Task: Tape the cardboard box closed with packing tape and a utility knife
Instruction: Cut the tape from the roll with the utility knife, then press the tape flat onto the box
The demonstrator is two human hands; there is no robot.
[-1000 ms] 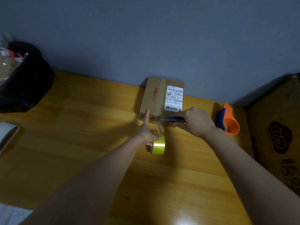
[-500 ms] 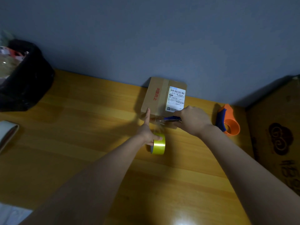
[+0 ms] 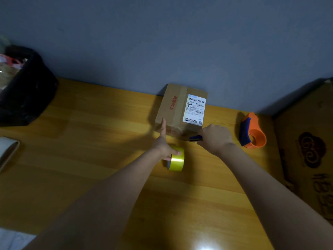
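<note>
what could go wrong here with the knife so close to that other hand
The utility knife in the right hand works at the cardboard box front edge, near the left hand index finger braced there; a slip could nick it. The tape roll, standing on edge, might roll away.

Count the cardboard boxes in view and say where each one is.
2. A small labelled box stands on the table against the wall, the left hand touching its near corner. A large box sits at the right edge, partly out of frame.

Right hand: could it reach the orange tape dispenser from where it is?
Probably yes. The right hand holds the utility knife, but the orange tape dispenser sits just beyond it across bare table.
</note>
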